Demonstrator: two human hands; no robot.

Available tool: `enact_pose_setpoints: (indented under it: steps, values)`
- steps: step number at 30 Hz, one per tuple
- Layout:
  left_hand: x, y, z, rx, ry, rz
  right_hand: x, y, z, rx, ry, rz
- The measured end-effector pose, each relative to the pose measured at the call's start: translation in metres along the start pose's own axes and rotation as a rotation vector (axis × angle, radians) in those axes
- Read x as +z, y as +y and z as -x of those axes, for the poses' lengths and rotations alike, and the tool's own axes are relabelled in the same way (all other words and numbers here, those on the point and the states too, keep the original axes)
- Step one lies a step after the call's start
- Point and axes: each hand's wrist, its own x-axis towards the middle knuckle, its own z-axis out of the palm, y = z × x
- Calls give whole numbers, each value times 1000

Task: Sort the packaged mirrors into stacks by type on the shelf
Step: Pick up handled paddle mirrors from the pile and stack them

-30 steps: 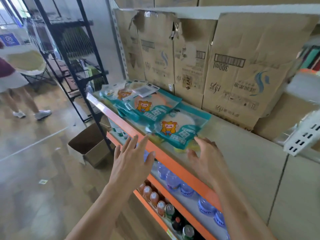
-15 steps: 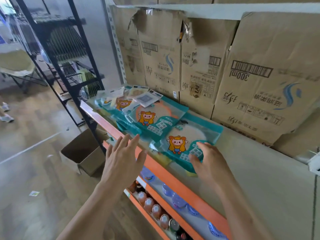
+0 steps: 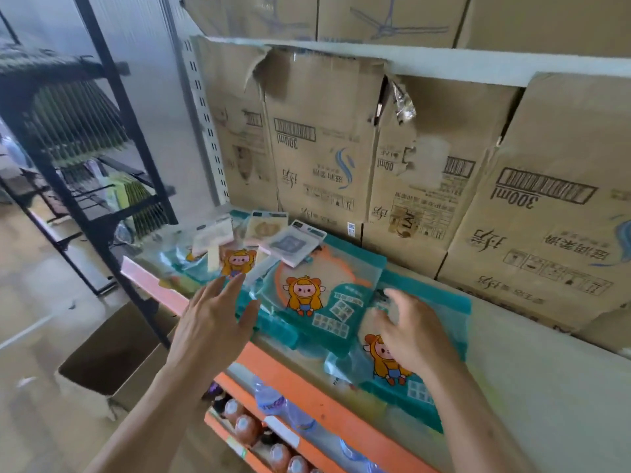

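Presently: teal mirror packs [image 3: 327, 295] overlapping on shelf [image 3: 546, 387], small pink packs [image 3: 290, 242] heaped behind. Probably light, stiff, slick film, breakable; lift by edges. Over them left hand [image 3: 211, 322], right hand [image 3: 409, 332], fingers spread, holding nothing.

Brightly lit by daylight from the left; washed out over the floor [image 3: 34, 336]; faintly glaring off the packaged mirrors [image 3: 324, 291]; barely shadowed; smeared by motion blur, worst at left; bent by wide-angle distortion along the black rack [image 3: 135, 131].
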Motion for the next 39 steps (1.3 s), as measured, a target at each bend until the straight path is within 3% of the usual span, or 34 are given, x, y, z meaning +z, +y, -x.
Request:
enact_pose_setpoints:
  steps: [7, 18, 29, 39]
  values:
    - [-4, -48, -48, 66, -20, 61, 25, -54, -55, 69, 57, -2]
    - [20, -54, -96, 240, -227, 114, 51, -83, -105, 188, 103, 2]
    - [24, -55, -109, 69, -518, 417, 70, -100, -158, 281, 104, -125]
    - [13, -55, -111, -59, -515, 574, 73, -92, -156, 343, 255, -287]
